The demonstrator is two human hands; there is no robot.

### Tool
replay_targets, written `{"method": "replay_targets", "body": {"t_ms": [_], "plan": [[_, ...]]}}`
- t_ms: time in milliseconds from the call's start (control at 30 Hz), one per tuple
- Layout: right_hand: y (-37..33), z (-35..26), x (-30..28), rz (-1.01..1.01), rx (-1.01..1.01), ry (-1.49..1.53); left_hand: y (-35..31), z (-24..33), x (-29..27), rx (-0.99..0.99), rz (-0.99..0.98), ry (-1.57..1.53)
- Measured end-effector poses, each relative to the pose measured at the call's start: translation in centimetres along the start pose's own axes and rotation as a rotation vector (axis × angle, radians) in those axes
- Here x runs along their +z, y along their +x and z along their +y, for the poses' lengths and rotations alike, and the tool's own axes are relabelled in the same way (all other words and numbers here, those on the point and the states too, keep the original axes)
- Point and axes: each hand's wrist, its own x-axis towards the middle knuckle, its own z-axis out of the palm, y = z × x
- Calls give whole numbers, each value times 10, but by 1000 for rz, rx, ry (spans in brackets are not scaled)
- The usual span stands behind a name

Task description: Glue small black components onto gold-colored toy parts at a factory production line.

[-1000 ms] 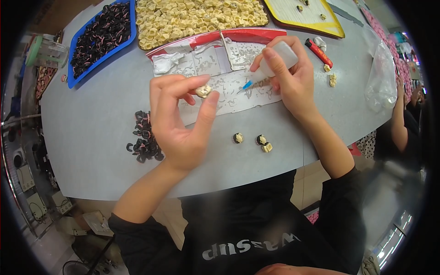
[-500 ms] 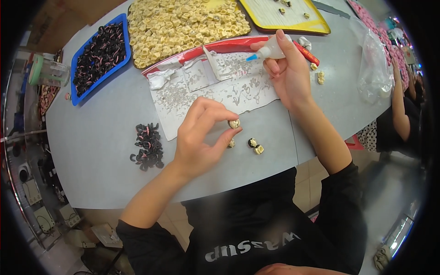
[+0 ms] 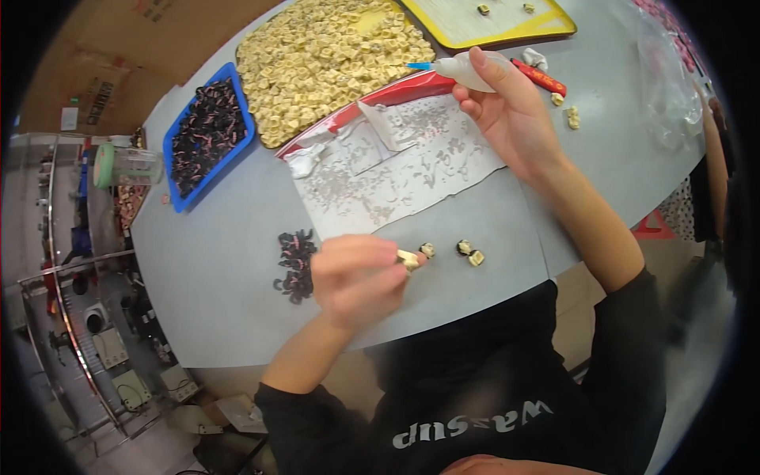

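Observation:
My left hand [image 3: 360, 277], a little blurred, pinches a small cream-coloured hollow piece [image 3: 408, 260] between thumb and fingers just above the grey table. My right hand [image 3: 518, 115] is wrapped round a white squeeze bottle [image 3: 467, 71], whose blue nozzle points left over the red edge of a paper sheet. Just right of my left hand lie a cream-and-black piece [image 3: 427, 250], another cream-and-black piece [image 3: 464, 248] and a cream piece [image 3: 476, 258]. A loose pile of small black curved pieces with pink bits [image 3: 296, 265] sits to the left of that hand.
A white sheet [image 3: 380, 186] spotted with dried grey marks lies mid-table. Behind it stand a tray heaped with cream pieces [image 3: 317, 71] and a yellow-rimmed tray [image 3: 507, 36]. A blue tray [image 3: 176, 194] of black pieces, a red marker-like tube [image 3: 540, 77] and a plastic bag [image 3: 669, 103] flank it.
The view has shifted, so the table's things appear farther right. My left hand has come down nearer the table's front edge with a piece pinched. The bottle's nozzle now points more level.

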Motion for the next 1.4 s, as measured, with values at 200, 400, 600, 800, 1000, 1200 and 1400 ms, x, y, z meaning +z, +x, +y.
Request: {"method": "replay_targets", "body": {"t_ms": [200,400,600,800,1000,1200,1400], "plan": [[0,0,2,-31,21,-87,2,4,-6,142,11,-167],[-3,4,7,40,5,-164,3,13,2,128,59,-318],[-2,5,6,-9,12,-153,2,8,3,-66,-193,-295],[-2,7,4,8,1,-128,-4,2,17,-383,-110,-534],[-2,7,3,20,28,-136,-6,1,16,-423,-139,-624],[-3,1,6,4,86,-67,-5,0,19,-377,-120,-597],[-3,-2,12,36,101,-40,-3,0,19,-357,-114,-584]]}}
